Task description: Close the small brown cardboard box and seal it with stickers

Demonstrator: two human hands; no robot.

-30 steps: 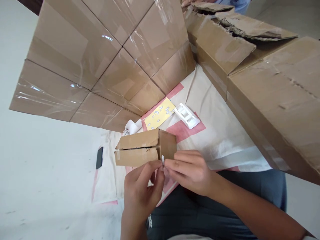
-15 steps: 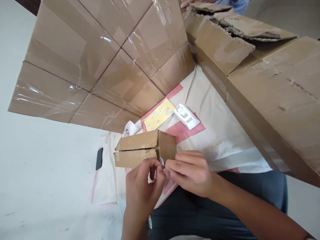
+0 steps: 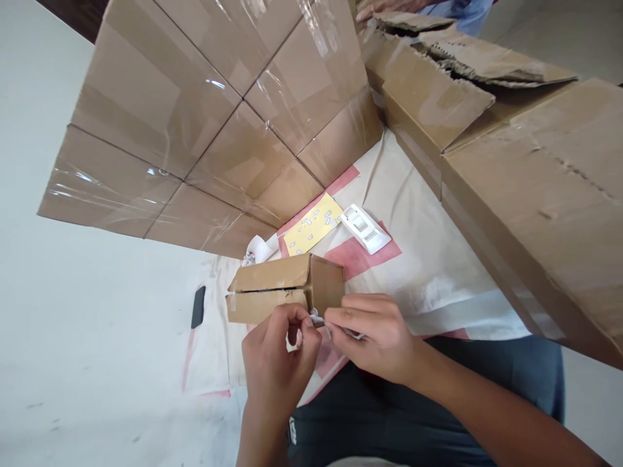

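My left hand is closed in a pinch, thumb against forefinger, just in front of a small brown cardboard box. Opposite it, my right hand pinches too, its fingertips almost meeting the left ones. Between them shows a small white piece, thin and partly hidden by the fingers; its kind is not clear. The box lies with a seam between two flaps facing up. Beyond it lie a yellow sheet with several small white label-like pieces and a white plastic object with a rectangular opening.
A large block of taped cartons rises at the back left. On the right stands a big torn-topped carton. Crumpled white paper lies behind the small box, a dark flat object to its left. Another person's hand shows at the top.
The view has shifted slightly, moving the cartons a little to the right in the picture. Both hands keep pinching close together, and the white piece between them lies flatter.
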